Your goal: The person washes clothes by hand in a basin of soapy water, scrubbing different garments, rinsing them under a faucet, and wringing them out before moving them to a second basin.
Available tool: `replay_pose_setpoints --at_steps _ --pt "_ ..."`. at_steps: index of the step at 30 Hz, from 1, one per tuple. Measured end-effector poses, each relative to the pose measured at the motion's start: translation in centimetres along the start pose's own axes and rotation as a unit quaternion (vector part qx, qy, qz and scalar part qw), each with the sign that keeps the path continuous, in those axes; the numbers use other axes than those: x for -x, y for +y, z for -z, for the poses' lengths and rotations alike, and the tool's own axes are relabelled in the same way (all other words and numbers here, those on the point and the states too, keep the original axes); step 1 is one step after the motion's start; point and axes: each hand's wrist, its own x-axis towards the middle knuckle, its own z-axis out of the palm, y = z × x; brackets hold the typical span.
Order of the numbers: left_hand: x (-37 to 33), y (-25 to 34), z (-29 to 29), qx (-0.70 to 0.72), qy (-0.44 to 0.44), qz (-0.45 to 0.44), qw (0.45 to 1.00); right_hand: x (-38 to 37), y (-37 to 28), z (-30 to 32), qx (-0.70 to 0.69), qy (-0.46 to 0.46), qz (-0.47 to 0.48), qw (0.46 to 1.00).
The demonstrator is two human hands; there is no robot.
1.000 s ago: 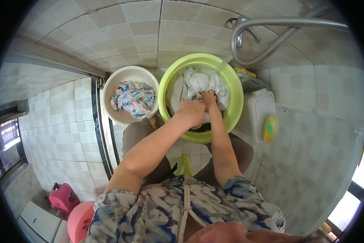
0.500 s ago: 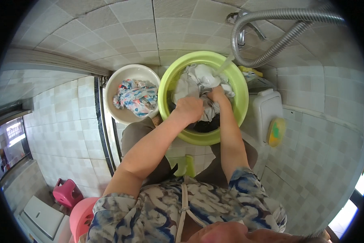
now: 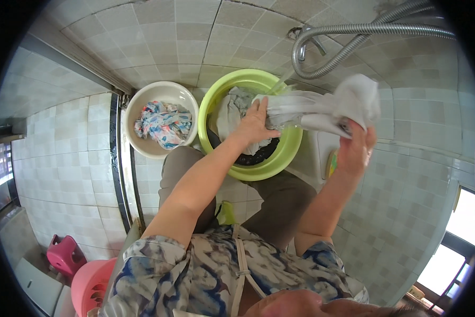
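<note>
R fingers [image 3: 358,136] clenched on wht cloth [image 3: 306,108], L fingers [image 3: 262,109] spread wide, touching it

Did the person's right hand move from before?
Yes, to the right: the right hand was inside the green basin; now it is past the basin's right rim.

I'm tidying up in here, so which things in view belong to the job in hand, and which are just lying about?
In the job:
- white cloth, held by the right hand
- green tub, under the left hand
- grey cloth in it
- probably the patterned cloth, untouched in the cream basin

Apparently lying about:
- pink stool
- pink basket
</note>
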Motion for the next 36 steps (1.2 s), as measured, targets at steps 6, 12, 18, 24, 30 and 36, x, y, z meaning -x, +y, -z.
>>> replay_pose_setpoints --at_steps 6,12,18,24,30,36 --pt "-2.0 0.1 -0.6 0.28 0.054 -0.005 0.959 -0.8 1.8 3.4 -0.126 -0.011 0.055 0.99" --pt "-3.3 -1.6 3.0 0.298 0.35 0.114 0.881 -4.8 13.2 1.7 0.214 -0.222 -0.179 0.934" --pt "-1.4 1.0 3.8 0.058 0.266 -0.066 0.96 0.1 17.1 -3.0 0.29 -0.288 0.043 0.912" --pt "0.4 3.3 3.1 0.105 0.126 -0.25 0.954 -1.9 14.4 -3.2 0.208 -0.316 0.14 0.915" --pt "1.0 4.1 5.1 0.021 0.132 -0.166 0.977 -3.5 13.1 -2.9 0.287 -0.137 0.135 0.939" --pt "0.3 0.2 4.3 -0.276 -0.272 0.069 0.919 -2.2 25.9 -7.1 0.428 -0.189 0.054 0.882"
